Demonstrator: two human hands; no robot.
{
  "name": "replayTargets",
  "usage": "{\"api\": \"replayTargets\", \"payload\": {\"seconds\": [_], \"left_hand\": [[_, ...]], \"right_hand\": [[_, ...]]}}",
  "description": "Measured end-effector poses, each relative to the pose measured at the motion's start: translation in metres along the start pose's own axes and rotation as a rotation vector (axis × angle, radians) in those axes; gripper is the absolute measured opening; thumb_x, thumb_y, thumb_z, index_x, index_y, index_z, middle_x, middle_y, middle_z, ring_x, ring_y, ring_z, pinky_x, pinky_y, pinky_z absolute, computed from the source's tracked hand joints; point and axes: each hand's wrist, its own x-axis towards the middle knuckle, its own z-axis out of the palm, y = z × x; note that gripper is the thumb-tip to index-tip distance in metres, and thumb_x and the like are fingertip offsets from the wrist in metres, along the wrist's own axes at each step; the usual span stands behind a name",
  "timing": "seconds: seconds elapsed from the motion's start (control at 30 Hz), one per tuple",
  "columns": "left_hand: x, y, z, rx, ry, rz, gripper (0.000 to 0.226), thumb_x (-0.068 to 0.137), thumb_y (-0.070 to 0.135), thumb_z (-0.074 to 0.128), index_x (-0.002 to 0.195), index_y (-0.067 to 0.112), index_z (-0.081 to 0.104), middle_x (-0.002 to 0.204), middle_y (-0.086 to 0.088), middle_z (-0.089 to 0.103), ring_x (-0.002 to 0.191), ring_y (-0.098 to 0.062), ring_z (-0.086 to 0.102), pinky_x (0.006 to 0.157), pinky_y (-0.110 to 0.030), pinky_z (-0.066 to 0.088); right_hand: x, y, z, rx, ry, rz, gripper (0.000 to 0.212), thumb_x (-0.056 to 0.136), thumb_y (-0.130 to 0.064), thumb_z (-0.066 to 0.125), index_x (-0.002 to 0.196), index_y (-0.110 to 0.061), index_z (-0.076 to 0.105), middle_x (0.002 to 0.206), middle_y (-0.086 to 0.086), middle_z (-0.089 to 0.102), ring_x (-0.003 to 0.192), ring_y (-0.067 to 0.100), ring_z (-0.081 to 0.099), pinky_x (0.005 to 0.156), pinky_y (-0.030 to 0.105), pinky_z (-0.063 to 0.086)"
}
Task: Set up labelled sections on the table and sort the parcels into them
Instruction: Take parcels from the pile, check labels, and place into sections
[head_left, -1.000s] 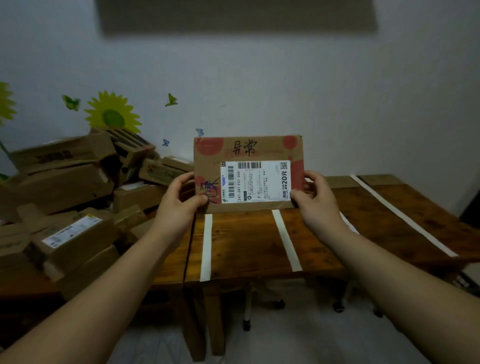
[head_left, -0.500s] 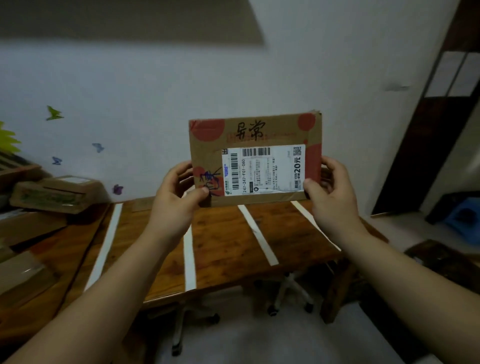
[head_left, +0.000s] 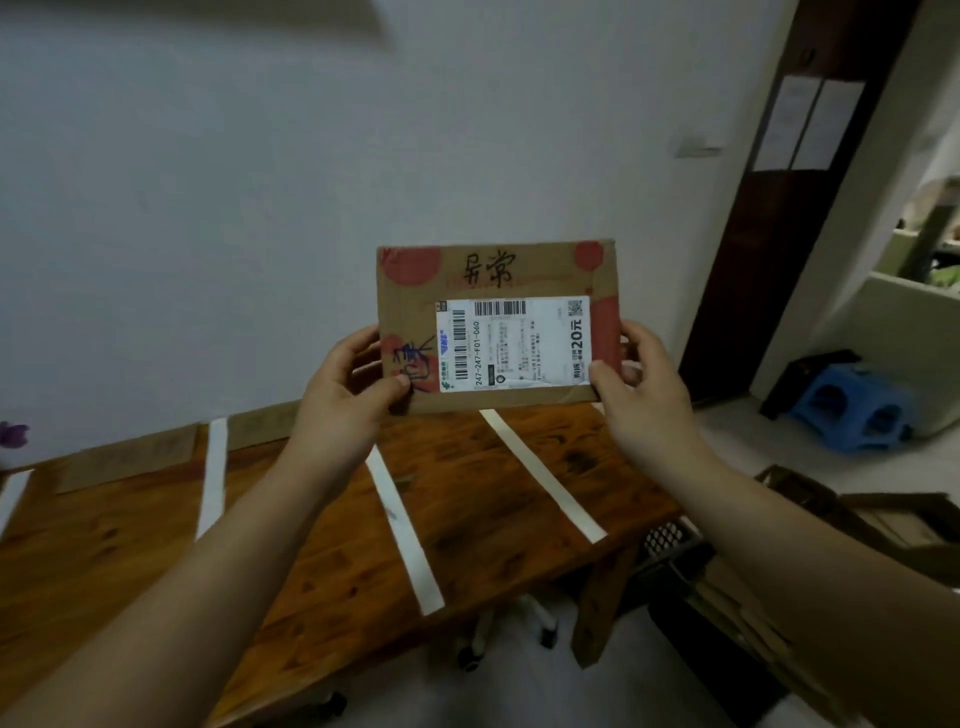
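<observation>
**Over the table's near edge: parcel in both grips, not yet placed**

Nearest the camera, two bare forearms reach forward. Left grip (head_left: 353, 395) pinches the lower left corner of the parcel (head_left: 496, 330), thumb in front, fingers behind. Right grip (head_left: 644, 395) pinches the lower right corner the same way. Parcel: flat brown cardboard, held upright in the air above the table (head_left: 311, 519), touching nothing else. White shipping label (head_left: 514, 343) with barcodes faces the camera; black handwritten characters above it, blue scribble by the left thumb.

Progress (judgement): sectioning looks done or nearly so. Pale tape strips (head_left: 402, 530) run front to back and split the table into lanes. Flat cardboard pieces (head_left: 130, 460) lie along the back edge by the wall, probably the section labels; writing unreadable. Sorting looks barely begun: the only parcel in view is the one in hand. Left to do: read the marking, pick a lane, set it down, repeat for the rest.

Containers: no parcel lies in any lane in view. Dark slatted crate (head_left: 670, 545) on the floor under the table's right end; contents cannot be told. Farther right, a blue stool (head_left: 852, 410) near a dark door (head_left: 779, 234)
</observation>
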Motion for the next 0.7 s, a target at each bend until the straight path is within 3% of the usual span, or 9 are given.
{"api": "replayTargets", "payload": {"seconds": [0.1, 0.2, 0.27, 0.33, 0.43, 0.5, 0.6, 0.7], "left_hand": [[0.056, -0.050, 0.035, 0.065, -0.053, -0.133, 0.042, 0.092, 0.013, 0.056, 0.130, 0.028, 0.049, 0.117, 0.003, 0.059, 0.108, -0.017, 0.060, 0.086, -0.037, 0.055], [0.100, -0.095, 0.068, 0.135, -0.123, -0.259, 0.042, 0.093, 0.019, 0.056, 0.133, 0.028, 0.047, 0.120, 0.004, 0.060, 0.107, -0.018, 0.060, 0.091, -0.043, 0.053], [0.125, -0.122, 0.087, 0.156, -0.154, -0.337, 0.043, 0.093, 0.019, 0.055, 0.134, 0.027, 0.046, 0.120, 0.004, 0.060, 0.107, -0.017, 0.060, 0.092, -0.042, 0.052], [0.146, -0.144, 0.103, 0.176, -0.170, -0.404, 0.045, 0.093, 0.018, 0.055, 0.136, 0.025, 0.044, 0.123, 0.002, 0.058, 0.109, -0.016, 0.058, 0.094, -0.042, 0.051], [0.171, -0.177, 0.126, 0.216, -0.189, -0.478, 0.048, 0.093, 0.018, 0.053, 0.139, 0.024, 0.040, 0.130, 0.000, 0.055, 0.115, -0.019, 0.055, 0.097, -0.044, 0.049], [0.182, -0.198, 0.145, 0.252, -0.190, -0.530, 0.048, 0.093, 0.019, 0.053, 0.139, 0.023, 0.039, 0.132, -0.002, 0.052, 0.117, -0.021, 0.053, 0.099, -0.045, 0.047], [0.194, -0.225, 0.178, 0.288, -0.179, -0.588, 0.048, 0.094, 0.020, 0.052, 0.139, 0.023, 0.039, 0.134, -0.002, 0.050, 0.120, -0.021, 0.051, 0.100, -0.038, 0.046], [0.205, -0.244, 0.213, 0.258, -0.159, -0.621, 0.046, 0.094, 0.018, 0.052, 0.139, 0.023, 0.039, 0.135, 0.000, 0.050, 0.117, -0.013, 0.051, 0.086, -0.022, 0.047]], "right_hand": [[0.059, 0.040, 0.004, -0.140, -0.155, 0.121, 0.051, 0.096, -0.026, 0.054, 0.142, -0.029, 0.031, 0.110, -0.014, 0.051, 0.091, -0.001, 0.052, 0.061, 0.007, 0.043], [0.105, 0.080, 0.015, -0.229, -0.263, 0.212, 0.051, 0.095, -0.032, 0.055, 0.140, -0.027, 0.033, 0.118, -0.008, 0.052, 0.102, 0.007, 0.052, 0.083, 0.025, 0.051], [0.132, 0.107, 0.022, -0.328, -0.289, 0.230, 0.045, 0.096, -0.029, 0.054, 0.137, -0.022, 0.038, 0.124, -0.003, 0.054, 0.107, 0.011, 0.051, 0.095, 0.033, 0.047], [0.155, 0.132, 0.026, -0.390, -0.313, 0.254, 0.041, 0.097, -0.024, 0.052, 0.136, -0.019, 0.040, 0.127, 0.000, 0.055, 0.111, 0.013, 0.052, 0.095, 0.033, 0.045], [0.187, 0.169, 0.029, -0.417, -0.368, 0.285, 0.039, 0.097, -0.021, 0.052, 0.135, -0.018, 0.042, 0.113, -0.007, 0.054, 0.106, 0.008, 0.048, 0.088, 0.025, 0.042], [0.206, 0.197, 0.031, -0.423, -0.403, 0.313, 0.045, 0.096, -0.022, 0.054, 0.138, -0.020, 0.039, 0.121, -0.006, 0.055, 0.116, 0.014, 0.051, 0.092, 0.027, 0.043], [0.236, 0.243, 0.028, -0.465, -0.475, 0.368, 0.053, 0.096, -0.025, 0.054, 0.145, -0.022, 0.032, 0.140, 0.001, 0.049, 0.127, 0.021, 0.047, 0.100, 0.034, 0.042], [0.270, 0.290, 0.020, -0.476, -0.547, 0.383, 0.057, 0.095, -0.027, 0.056, 0.146, -0.020, 0.031, 0.142, 0.003, 0.047, 0.125, 0.020, 0.049, 0.099, 0.034, 0.045]]}}
